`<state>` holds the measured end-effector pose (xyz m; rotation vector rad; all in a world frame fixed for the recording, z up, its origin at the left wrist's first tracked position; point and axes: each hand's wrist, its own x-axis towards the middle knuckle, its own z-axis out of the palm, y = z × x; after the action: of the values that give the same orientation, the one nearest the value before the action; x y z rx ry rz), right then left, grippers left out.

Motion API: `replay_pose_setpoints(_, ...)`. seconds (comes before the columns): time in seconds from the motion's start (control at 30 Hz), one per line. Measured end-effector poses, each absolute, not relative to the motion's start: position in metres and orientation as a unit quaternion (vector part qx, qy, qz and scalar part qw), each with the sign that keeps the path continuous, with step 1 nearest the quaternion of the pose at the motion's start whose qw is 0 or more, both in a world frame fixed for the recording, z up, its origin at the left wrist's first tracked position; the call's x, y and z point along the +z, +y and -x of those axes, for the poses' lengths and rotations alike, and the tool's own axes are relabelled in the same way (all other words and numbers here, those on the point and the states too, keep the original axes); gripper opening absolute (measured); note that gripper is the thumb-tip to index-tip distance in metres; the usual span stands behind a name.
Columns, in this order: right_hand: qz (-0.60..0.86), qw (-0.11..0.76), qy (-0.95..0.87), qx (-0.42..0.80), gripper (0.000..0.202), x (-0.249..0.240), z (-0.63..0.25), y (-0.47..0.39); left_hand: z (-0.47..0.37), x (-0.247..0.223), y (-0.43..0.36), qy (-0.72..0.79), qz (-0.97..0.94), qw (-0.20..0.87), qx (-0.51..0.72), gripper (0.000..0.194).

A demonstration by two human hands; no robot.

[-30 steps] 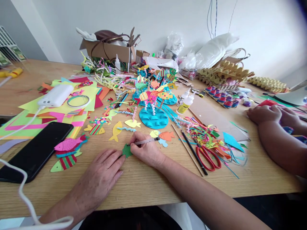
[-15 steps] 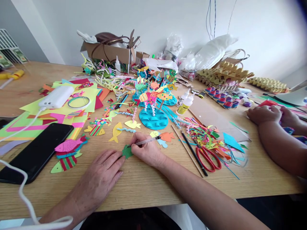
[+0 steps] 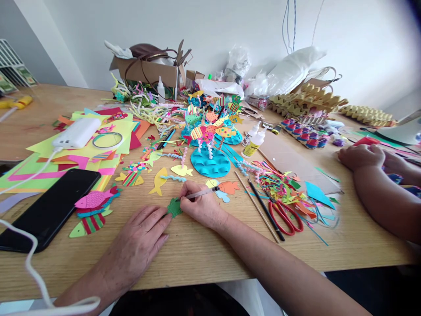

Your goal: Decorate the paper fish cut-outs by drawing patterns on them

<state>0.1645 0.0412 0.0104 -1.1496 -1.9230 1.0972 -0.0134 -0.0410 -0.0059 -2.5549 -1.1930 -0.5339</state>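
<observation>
A small green paper piece (image 3: 174,208) lies flat on the wooden table. My right hand (image 3: 201,206) grips a pen (image 3: 205,192), its tip at the top of the green piece. Lying palm down, my left hand (image 3: 141,239) touches the left edge of that piece with its fingertips; its fingers are stretched out. A yellow paper fish (image 3: 159,181) with a twisted blue stem is just beyond my hands. To their right, an orange paper fish (image 3: 229,188) lies beside a pale yellow one. The pen tip is partly hidden by my fingers.
Red-handled scissors (image 3: 287,221), a black pencil and a thin stick lie right of my hand. A phone (image 3: 49,210) and paper fish are at left. Blue bases (image 3: 210,164) holding fish stand ahead, near glue bottles (image 3: 253,145). Another person's hands (image 3: 362,157) rest at far right.
</observation>
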Motion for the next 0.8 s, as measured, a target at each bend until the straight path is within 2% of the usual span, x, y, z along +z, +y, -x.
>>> replay_pose_setpoints(0.57,0.437,0.327,-0.734,0.403,0.011,0.0104,-0.1620,0.0394,0.0147,-0.0062,-0.0407,-0.413,0.883,0.121,-0.189,0.036)
replay_pose_setpoints(0.8,0.421,0.377,-0.676,0.472,0.008,0.0159,-0.1660,0.0388,0.0200,-0.0054,-0.0401,-0.407,0.889,0.119,-0.170,0.037)
